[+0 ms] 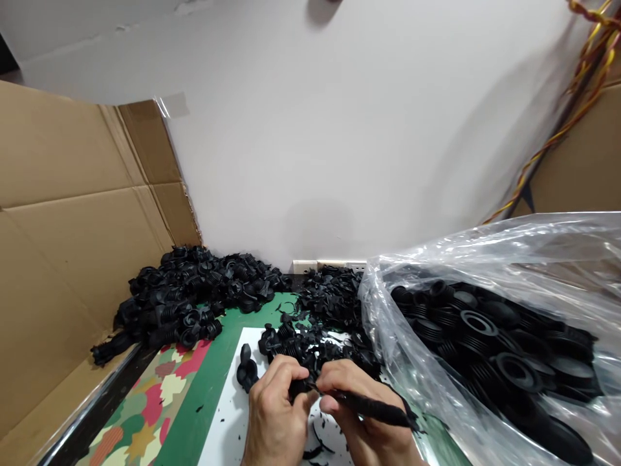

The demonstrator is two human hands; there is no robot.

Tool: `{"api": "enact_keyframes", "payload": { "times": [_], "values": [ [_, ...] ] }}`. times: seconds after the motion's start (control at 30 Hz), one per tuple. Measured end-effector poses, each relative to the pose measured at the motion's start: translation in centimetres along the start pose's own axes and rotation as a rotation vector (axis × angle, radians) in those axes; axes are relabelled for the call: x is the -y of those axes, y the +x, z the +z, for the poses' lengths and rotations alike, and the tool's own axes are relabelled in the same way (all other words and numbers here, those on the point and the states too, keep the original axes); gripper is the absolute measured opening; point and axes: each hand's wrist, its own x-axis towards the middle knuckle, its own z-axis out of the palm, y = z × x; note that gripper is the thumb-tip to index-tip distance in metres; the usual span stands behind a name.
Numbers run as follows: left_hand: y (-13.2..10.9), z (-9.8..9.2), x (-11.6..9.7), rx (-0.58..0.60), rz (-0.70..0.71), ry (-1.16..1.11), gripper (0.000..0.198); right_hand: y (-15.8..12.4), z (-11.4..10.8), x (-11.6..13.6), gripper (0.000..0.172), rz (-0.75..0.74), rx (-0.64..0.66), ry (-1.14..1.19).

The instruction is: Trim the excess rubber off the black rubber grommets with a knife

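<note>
My left hand (274,408) is closed around a small black rubber part (299,387), held over a white board (226,414). My right hand (361,404) grips a black-handled tool (373,409) like a pen, its tip touching the rubber part. Another black rubber part (246,371) lies on the board just left of my left hand. Black trimmings (315,446) lie scattered on the board under my hands.
A heap of black rubber bellows parts (194,298) lies at the back left against a cardboard wall (72,220). A pile of scraps (332,298) sits behind my hands. A clear plastic bag (509,259) of larger rubber parts fills the right. Green mat (213,369) underneath.
</note>
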Motion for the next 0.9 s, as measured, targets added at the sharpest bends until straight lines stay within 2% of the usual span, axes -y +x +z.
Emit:
{"api": "enact_keyframes", "payload": {
  "times": [0.07, 0.3, 0.37, 0.43, 0.57, 0.67, 0.8, 0.9],
  "values": [
    [0.0, 0.0, 0.0, 0.01, -0.003, 0.0, 0.02, 0.1, -0.1, 0.1, 0.017, -0.028, 0.054, -0.039],
    [-0.2, 0.1, -0.2, 0.033, 0.046, -0.036, 0.009, -1.2, 0.8, -0.2, 0.017, -0.168, 0.106, -0.243],
    [-0.2, 0.0, -0.4, 0.029, 0.054, -0.06, 0.009, -1.3, 0.8, -0.3, 0.019, -0.213, 0.081, -0.324],
    [-0.2, 0.1, -0.6, 0.022, 0.049, -0.068, 0.01, -1.1, 0.3, -0.4, 0.02, -0.191, -0.006, -0.385],
    [-0.3, 0.2, -0.6, 0.018, 0.003, -0.078, 0.018, -0.2, -1.2, -1.2, 0.013, 0.018, -0.212, -0.382],
    [-0.2, 0.2, -0.5, 0.001, -0.029, -0.1, 0.018, 0.0, -1.7, -2.0, 0.008, 0.174, -0.26, -0.254],
    [-0.1, 0.2, -0.4, -0.028, -0.071, -0.136, 0.018, -0.3, -1.3, -2.3, 0.023, 0.46, -0.309, 0.078],
    [-0.1, 0.2, -0.3, -0.036, -0.111, -0.171, 0.018, -0.4, -0.9, -2.1, 0.03, 0.586, -0.349, 0.282]
  ]
}}
